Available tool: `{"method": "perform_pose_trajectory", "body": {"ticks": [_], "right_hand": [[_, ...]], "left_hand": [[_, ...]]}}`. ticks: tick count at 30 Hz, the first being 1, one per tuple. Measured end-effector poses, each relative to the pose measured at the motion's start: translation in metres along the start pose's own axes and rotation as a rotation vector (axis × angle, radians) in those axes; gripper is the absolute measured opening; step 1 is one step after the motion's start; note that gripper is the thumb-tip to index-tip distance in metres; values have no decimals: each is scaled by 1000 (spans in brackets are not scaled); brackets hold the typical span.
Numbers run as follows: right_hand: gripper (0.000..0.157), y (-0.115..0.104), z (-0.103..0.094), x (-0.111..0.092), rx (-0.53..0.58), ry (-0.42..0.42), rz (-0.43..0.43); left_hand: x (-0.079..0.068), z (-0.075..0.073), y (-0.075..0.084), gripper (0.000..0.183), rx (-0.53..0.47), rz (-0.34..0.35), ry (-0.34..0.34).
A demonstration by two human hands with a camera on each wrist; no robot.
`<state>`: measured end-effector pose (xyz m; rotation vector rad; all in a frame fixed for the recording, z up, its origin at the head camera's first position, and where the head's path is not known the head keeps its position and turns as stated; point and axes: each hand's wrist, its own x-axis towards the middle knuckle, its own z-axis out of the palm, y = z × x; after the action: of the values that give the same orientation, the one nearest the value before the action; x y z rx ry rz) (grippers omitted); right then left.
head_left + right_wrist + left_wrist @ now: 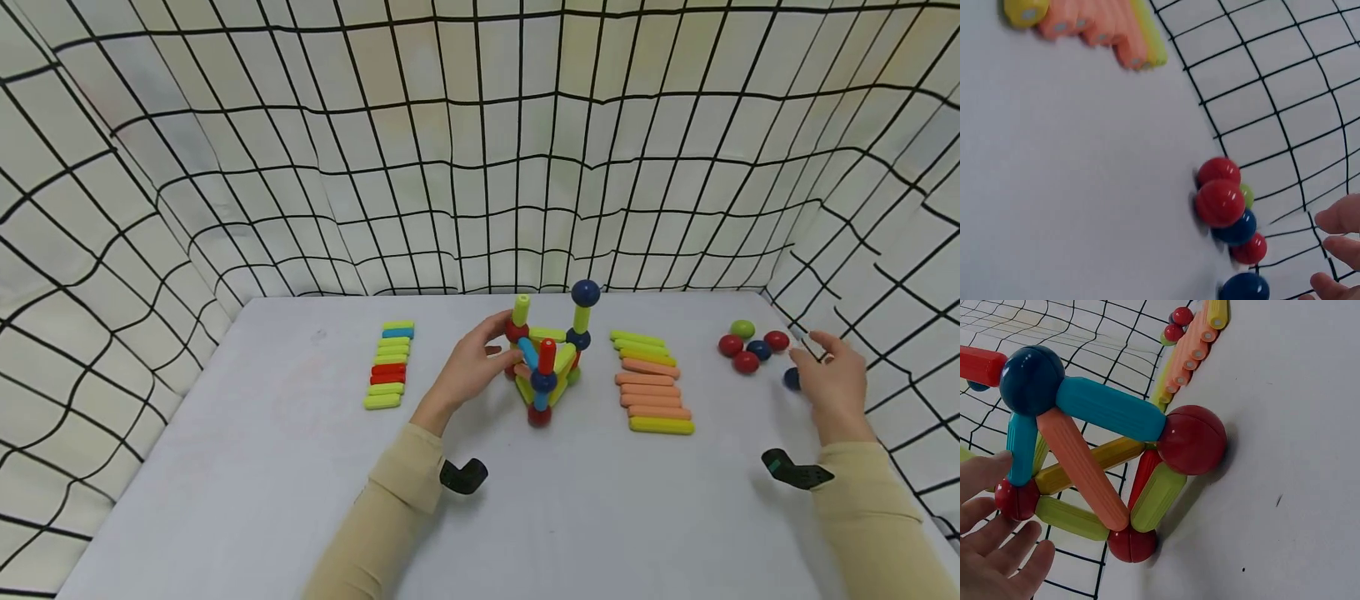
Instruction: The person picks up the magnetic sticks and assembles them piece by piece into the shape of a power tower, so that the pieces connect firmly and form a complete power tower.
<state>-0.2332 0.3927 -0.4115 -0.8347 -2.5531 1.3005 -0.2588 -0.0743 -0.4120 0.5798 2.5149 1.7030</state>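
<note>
A structure of coloured magnetic sticks [1082, 469] and balls stands mid-table, with several sticks pointing up and a dark blue ball [586, 293] topping one. At its left corner, my left hand [474, 360] has thumb and index finger on either side of an upright green stick [521, 309] and its red ball [1017, 500]; the other fingers are spread. Far to the right, my right hand [834, 385] hovers with loosely bent, parted fingers and nothing in them. Just beside it lies a blue ball [1245, 287], partly hidden in the head view.
Red, green and blue balls [746, 362] cluster left of my right hand. Orange and yellow sticks [649, 390] lie in a column right of the structure; shorter green, red and blue sticks [390, 350] lie left. Black netting [525, 167] over white sheeting surrounds the back and sides.
</note>
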Motion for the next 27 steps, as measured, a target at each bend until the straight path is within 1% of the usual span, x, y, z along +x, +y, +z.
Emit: {"method": "perform_pose_trajectory", "body": {"ticks": [4, 6, 9, 11, 14, 17, 20, 23, 26, 27], "right_hand": [[66, 22, -6, 11, -200, -158, -25], [66, 30, -5, 13, -274, -209, -39], [61, 38, -3, 11, -327, -201, -80], [56, 39, 0, 10, -327, -154, -97], [52, 36, 4, 6, -309, -82, -144], [55, 21, 12, -5, -238, -36, -194], [60, -6, 22, -26, -161, -41, -260], [62, -36, 33, -51, -89, -86, -358], [62, -63, 42, -75, -22, -171, -450], [61, -72, 44, -83, -3, -204, -480]], "left_hand": [[-3, -1, -1, 58, -4, 1, -11], [-5, 0, -1, 54, -8, -2, -23], [-11, 2, 0, 48, -5, -21, -64], [-15, 4, 1, 45, 10, -25, -81], [-20, 9, 3, 43, 35, -19, -80], [-23, 15, 4, 41, 57, 21, -48], [-25, 21, 4, 41, 74, 63, -5], [-26, 28, 5, 43, 97, 79, 56], [-27, 33, 7, 43, 117, 86, 128], [-26, 35, 8, 43, 119, 73, 155]]}}
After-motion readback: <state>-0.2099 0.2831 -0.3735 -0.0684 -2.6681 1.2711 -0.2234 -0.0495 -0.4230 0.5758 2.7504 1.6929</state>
